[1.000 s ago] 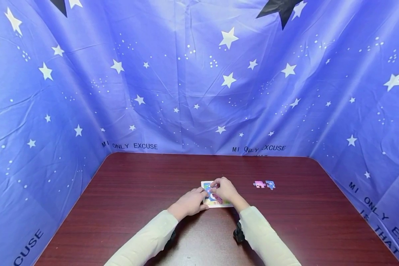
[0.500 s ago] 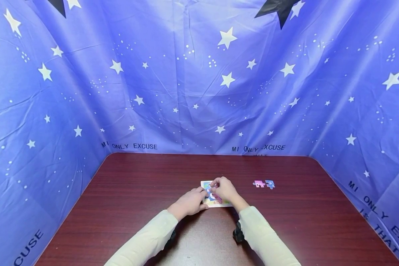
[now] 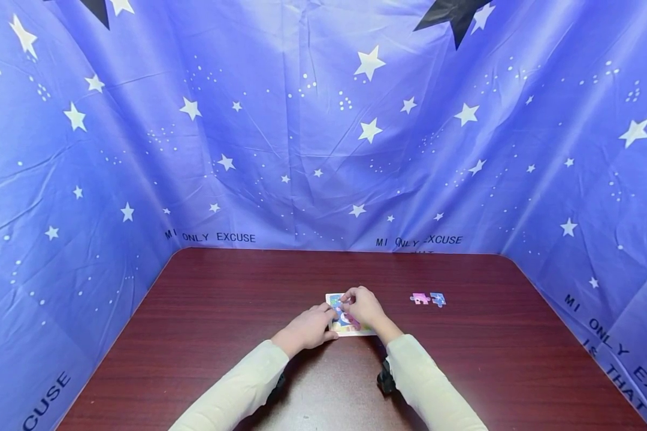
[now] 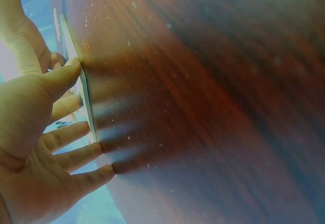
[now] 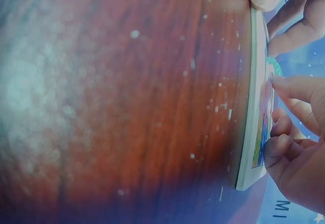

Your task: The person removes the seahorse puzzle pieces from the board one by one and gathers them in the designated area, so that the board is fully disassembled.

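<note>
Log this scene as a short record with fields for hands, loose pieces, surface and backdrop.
Left hand: touching the left side of the puzzle board
Right hand: at the puzzle board's picture; whether it pinches a piece is unclear
Loose pieces: pink piece and blue piece, right of the board
Surface: reddish-brown table
Backdrop: blue cloth with white stars

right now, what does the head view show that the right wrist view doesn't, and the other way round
Only the head view: the loose pink piece and blue piece to the right of the hands, plus the left sleeve and right sleeve.

Only the right wrist view: the thickness of the board, seen side-on and close up.

Both: the left hand and right hand at the board, the table and the starry cloth.
</note>
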The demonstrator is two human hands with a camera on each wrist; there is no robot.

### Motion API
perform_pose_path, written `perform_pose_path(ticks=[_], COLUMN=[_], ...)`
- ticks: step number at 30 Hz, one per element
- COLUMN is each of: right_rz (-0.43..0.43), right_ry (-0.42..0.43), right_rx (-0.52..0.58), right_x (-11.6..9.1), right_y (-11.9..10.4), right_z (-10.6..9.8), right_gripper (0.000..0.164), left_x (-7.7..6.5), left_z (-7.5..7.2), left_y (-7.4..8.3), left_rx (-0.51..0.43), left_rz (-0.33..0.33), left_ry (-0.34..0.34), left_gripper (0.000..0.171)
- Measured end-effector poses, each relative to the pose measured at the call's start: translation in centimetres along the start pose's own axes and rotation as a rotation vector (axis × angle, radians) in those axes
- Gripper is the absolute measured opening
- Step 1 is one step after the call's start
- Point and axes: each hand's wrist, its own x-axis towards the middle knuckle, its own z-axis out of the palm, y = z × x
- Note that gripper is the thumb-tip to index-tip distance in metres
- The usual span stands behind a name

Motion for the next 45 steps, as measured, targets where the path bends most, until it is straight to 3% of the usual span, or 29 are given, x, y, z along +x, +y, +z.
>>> perform_pose_path(ticks=[21, 41, 42, 45], right_rz=[-0.057, -0.011, -0.011, -0.021], right_ry=[0.028, 0.055, 0.057, 0.067], right_rx=[-0.006, 0.008, 0.009, 0.011], right_x=[-0.1, 0.1, 0.1, 0.0], right_y=[-0.1, 0.5, 0.6, 0.7], right_z=[-0.3, -0.9, -1.0, -1.2], right_gripper=[0.008, 0.008, 0.008, 0.008], left_x=[0.1, 0.3, 0.9, 0.8], left_z=[0.0, 0.1, 1.5, 1.5], left_y=[-0.1, 0.0, -0.8, -0.8], left_rx=[0.014, -0.016, -0.012, -0.014], left_rz=[0.002, -0.025, -0.017, -0.008], left_ry=[-0.001, -0.041, -0.026, -0.016], left_gripper=[0.034, 0.038, 0.040, 0.039])
